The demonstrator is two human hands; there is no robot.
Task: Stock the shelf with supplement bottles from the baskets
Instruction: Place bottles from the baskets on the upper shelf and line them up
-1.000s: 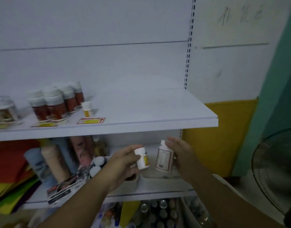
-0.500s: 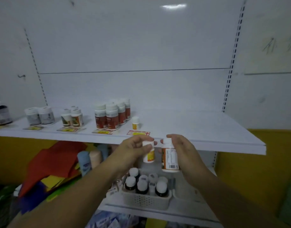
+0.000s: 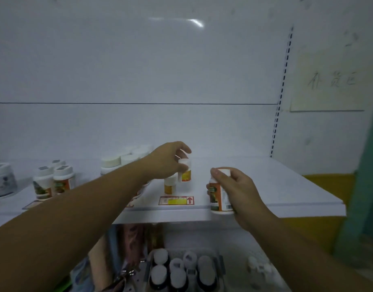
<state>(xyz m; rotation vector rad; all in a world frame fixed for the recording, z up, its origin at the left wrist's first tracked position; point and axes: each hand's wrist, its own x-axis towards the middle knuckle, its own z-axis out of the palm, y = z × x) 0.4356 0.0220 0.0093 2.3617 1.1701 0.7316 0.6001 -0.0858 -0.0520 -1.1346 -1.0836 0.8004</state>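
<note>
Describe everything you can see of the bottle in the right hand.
The bottle is white, plastic by its look, with a white cap and an orange and green label that carries a barcode. It is nearly upright before the front edge of the shelf. Only the right hand grips it, fingers curled round its side.

1. Upper shelf [image 3: 265, 186]: white board.
2. Small yellow-labelled bottle [image 3: 169, 185]: upright, centre, near front edge.
3. Price tag [image 3: 176, 200]: red arrow, flat, just in front of item 2.
4. White-capped bottles [image 3: 110, 162]: clustered left of centre.
5. Two green-and-orange-labelled bottles [image 3: 63, 180]: side by side, further left.
6. Large jar [image 3: 2, 180]: far left.
7. Lower shelf [image 3: 236, 245]: basket [image 3: 222, 267] of white-capped dark bottles.
</note>
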